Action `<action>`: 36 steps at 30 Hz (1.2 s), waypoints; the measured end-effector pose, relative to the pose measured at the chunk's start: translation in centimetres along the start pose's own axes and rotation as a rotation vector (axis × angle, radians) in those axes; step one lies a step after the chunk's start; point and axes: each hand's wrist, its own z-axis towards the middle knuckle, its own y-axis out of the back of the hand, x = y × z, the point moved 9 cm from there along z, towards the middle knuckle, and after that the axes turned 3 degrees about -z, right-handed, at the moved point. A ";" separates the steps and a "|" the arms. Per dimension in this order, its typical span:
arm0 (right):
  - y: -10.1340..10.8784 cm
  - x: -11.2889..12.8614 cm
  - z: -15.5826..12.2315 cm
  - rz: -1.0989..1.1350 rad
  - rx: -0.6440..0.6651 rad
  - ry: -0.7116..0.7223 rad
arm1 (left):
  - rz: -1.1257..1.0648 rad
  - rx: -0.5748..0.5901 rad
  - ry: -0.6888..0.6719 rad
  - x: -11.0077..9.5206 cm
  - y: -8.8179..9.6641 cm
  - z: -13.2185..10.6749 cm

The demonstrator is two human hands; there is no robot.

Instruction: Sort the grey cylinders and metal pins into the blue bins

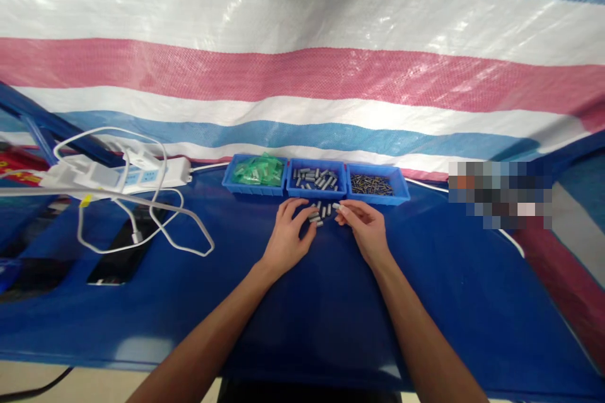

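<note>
Several small grey metal cylinders (324, 210) lie loose on the blue table, between my two hands. My right hand (363, 223) pinches one grey cylinder (336, 206) between thumb and fingertips. To their left, my left hand (290, 233) rests with fingers curved and thumb apart, its fingertips next to the loose cylinders. Just beyond the hands stands a blue bin (316, 192) with more such cylinders in it. On its left, another blue bin (255, 189) holds green plastic packets (259, 170). The blue bin (385, 199) at right contains many small dark screws (372, 185).
White power strips (155, 173) with tangled white cables (163, 244) occupy the left side of the table (312, 308). A black phone (125, 252) lies under the cables. A striped plastic sheet (302, 75) hangs behind. A blurred-out patch (501, 192) covers something at right.
</note>
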 end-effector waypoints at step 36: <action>-0.3 3.1 0.1 -0.147 -0.032 0.121 | -0.287 -0.088 -0.012 -0.4 1.6 0.1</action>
